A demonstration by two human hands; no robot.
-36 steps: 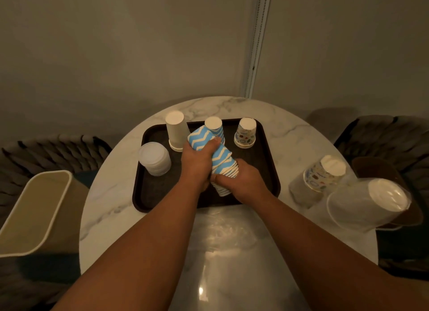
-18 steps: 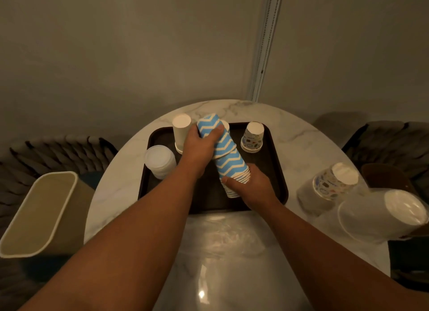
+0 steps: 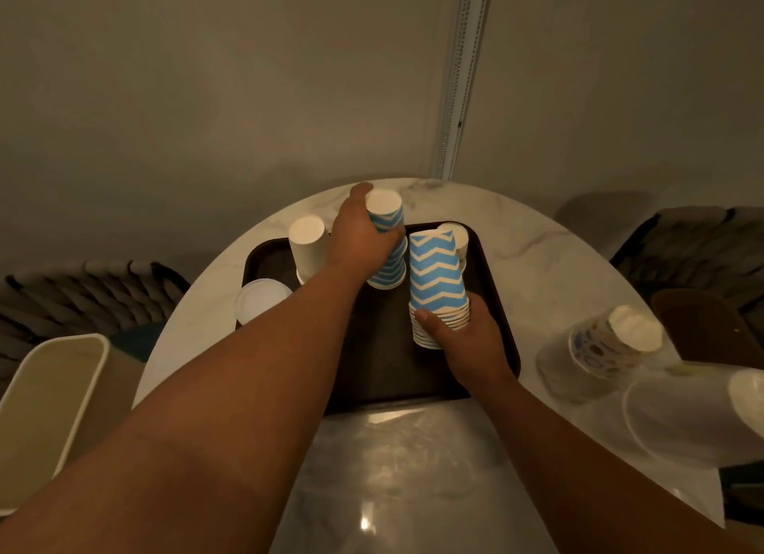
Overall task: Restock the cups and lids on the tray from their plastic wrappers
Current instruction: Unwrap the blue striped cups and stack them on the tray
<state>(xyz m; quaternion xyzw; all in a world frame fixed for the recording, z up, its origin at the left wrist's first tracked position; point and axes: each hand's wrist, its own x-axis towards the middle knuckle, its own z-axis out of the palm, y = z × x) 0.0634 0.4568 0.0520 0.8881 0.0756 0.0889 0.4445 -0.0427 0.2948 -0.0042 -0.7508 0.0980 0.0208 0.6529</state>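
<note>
A dark brown tray [image 3: 494, 338] lies on the round marble table [image 3: 537, 256]. My left hand [image 3: 359, 239] grips part of the blue zigzag cup stack [image 3: 388, 247], upside down at the tray's back middle. My right hand [image 3: 467, 338] holds the remaining blue zigzag cups [image 3: 438, 276] by their rims, standing upright on the tray. A plain white cup stack [image 3: 308, 245] stands at the back left and a stack of white lids [image 3: 260, 301] at the left edge. A patterned cup [image 3: 459, 239] is half hidden behind the right-hand stack.
Wrapped patterned cups [image 3: 607, 347] and a wrapped sleeve of lids [image 3: 694, 413] lie on the table at right. A cream bin [image 3: 45, 409] stands at lower left. An empty clear wrapper [image 3: 413, 446] lies in front of the tray. Dark chairs flank the table.
The single blue stack has been split in two. My left hand carried the top part toward the back of the tray; my right hand stood the rest upright.
</note>
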